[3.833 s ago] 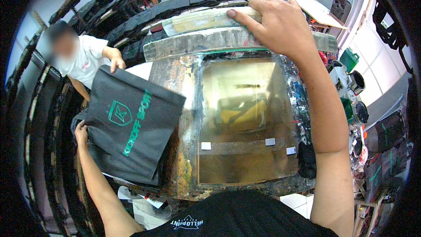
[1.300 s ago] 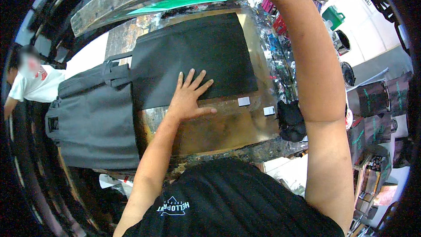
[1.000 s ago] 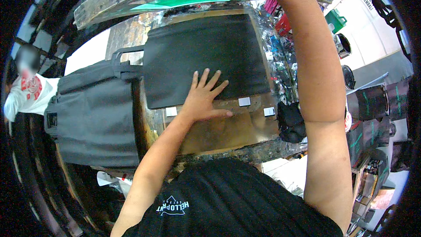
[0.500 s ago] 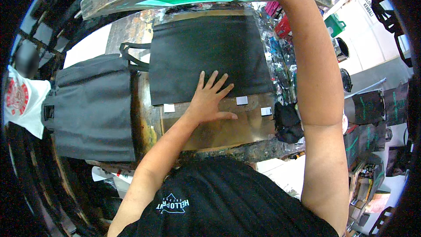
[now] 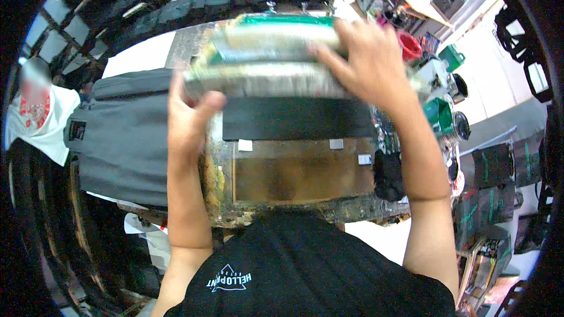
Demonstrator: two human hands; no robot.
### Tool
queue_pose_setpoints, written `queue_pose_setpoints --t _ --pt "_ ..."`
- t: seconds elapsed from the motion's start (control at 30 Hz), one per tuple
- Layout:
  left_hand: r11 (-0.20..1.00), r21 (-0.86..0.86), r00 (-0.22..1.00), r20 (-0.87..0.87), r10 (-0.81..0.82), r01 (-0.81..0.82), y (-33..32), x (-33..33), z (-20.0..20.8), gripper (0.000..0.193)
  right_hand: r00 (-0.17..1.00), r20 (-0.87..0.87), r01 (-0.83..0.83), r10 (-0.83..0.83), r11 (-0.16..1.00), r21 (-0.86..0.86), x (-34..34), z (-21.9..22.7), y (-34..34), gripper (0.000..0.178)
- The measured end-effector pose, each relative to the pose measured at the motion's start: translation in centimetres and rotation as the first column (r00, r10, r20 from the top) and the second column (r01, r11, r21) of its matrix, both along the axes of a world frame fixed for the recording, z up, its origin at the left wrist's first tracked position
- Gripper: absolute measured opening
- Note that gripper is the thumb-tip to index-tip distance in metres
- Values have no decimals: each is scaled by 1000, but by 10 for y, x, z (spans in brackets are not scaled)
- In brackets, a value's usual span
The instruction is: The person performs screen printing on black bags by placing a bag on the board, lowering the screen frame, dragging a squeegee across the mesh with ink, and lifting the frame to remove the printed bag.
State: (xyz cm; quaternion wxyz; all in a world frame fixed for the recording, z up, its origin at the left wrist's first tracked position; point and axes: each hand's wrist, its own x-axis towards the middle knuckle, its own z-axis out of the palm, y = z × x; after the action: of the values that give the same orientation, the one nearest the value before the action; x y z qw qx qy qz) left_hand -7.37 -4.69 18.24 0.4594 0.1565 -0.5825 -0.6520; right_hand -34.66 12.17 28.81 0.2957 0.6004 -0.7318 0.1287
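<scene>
1. Nearest is the table point(image 5: 214, 196), its worn top stained with yellow, white and dark paint. A shiny brown sheet point(image 5: 299, 179) lies on it, with three small white tabs point(image 5: 245, 145).
2. The black cloth point(image 5: 294, 118) lies flat on the sheet's far part, its near edge by two tabs; the frame point(image 5: 270, 80) hides the rest.
3. The left hand point(image 5: 191, 117) is at the frame's left end, thumb spread from the fingers; blur hides whether it grips.
4. The right hand point(image 5: 367, 61) is over the frame's right part and a pale bar point(image 5: 270, 36), thumb apart from the fingers; I cannot tell how firmly it holds.
5. Left of the sheet lies more black fabric point(image 5: 126, 135); right, a dark rag point(image 5: 389, 176).
6. Beyond stand a red tub point(image 5: 409, 46), a green jug point(image 5: 452, 57) and racks of dark cloth point(image 5: 235, 3).
7. Print: a pale upside-down logo on the wearer's black shirt point(image 5: 276, 258), green marks on dark bags point(image 5: 493, 164) at right, a red design on a co-worker's white shirt point(image 5: 61, 103).
</scene>
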Motion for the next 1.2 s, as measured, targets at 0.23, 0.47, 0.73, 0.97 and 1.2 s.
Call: queue_pose_setpoints --t 0.23,0.47,0.73,0.97,1.2 --pt "936 -330 649 686 329 -125 47 45 -110 96 957 291 -68 -9 965 254 1 -90 14 64" --pt "708 -704 603 544 583 -50 51 57 -163 123 931 357 -106 -69 888 447 15 -120 47 68" --pt "744 -668 586 608 535 13 48 61 -168 123 962 253 -11 -100 915 404 5 -152 18 65" --pt "734 -679 605 591 534 15 47 60 -164 123 977 201 1 -76 937 350 -95 -172 -81 73" --pt "751 -659 565 633 529 36 47 63 -163 118 985 159 16 -72 944 329 -188 -184 -180 71"
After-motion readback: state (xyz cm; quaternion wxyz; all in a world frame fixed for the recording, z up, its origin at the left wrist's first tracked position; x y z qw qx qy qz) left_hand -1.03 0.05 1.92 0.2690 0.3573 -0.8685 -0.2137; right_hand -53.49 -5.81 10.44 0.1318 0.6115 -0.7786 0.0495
